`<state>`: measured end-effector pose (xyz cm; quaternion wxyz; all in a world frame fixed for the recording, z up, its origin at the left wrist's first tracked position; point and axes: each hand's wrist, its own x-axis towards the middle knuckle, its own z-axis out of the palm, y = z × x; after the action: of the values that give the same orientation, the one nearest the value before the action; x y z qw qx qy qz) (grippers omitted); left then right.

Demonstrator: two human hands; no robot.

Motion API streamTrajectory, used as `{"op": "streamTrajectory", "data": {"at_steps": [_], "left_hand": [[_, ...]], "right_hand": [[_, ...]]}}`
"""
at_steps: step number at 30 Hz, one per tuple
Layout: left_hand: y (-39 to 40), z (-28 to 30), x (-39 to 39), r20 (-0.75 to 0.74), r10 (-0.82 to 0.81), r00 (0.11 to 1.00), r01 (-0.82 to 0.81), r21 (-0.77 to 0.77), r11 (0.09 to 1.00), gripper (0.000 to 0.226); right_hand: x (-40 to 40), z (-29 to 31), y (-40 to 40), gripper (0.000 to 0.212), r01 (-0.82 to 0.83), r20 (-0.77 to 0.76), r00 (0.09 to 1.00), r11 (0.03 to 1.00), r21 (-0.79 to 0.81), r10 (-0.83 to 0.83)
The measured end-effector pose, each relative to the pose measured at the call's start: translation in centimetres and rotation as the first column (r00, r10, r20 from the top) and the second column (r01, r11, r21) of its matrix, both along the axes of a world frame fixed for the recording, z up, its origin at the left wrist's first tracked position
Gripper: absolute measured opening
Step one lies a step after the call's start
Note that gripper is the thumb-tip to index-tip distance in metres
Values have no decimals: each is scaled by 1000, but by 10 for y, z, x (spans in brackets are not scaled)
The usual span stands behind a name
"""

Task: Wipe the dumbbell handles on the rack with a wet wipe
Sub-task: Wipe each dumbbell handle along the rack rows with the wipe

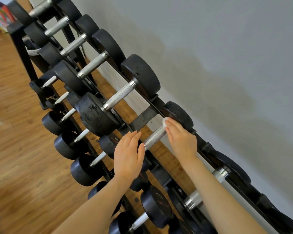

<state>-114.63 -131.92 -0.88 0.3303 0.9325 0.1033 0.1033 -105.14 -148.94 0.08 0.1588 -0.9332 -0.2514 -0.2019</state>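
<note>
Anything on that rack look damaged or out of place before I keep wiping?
Two things: the big dumbbell has chipped, pitted black coating on its near head, and a white strap hangs loose on the rack's far end. Nothing looks spilled.

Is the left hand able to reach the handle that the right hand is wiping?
Probably yes: the left hand lies open at that handle's near end, with nothing between them.
</note>
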Motion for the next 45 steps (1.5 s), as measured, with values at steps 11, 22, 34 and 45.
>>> {"op": "streamTrajectory", "data": {"at_steps": [11, 22, 34, 45], "left_hand": [[1, 0, 0, 11, -7, 1000, 7, 11, 1000, 55], [1, 0, 0, 4, -14, 1000, 14, 21, 1000, 55], [1, 2, 0, 18, -17, 1000, 16, 29, 999, 51], [1, 3, -1, 7, -19, 1000, 18, 24, 1000, 53]], "right_hand": [[-1, -3, 13, 27, -28, -141, 989, 998, 58, 36], [2, -3, 11, 23, -153, -140, 978, 988, 28, 155], [-3, -6, 12, 35, -103, -122, 986, 989, 103, 115], [-1, -7, 6, 29, -49, -103, 993, 992, 116, 61]]}}
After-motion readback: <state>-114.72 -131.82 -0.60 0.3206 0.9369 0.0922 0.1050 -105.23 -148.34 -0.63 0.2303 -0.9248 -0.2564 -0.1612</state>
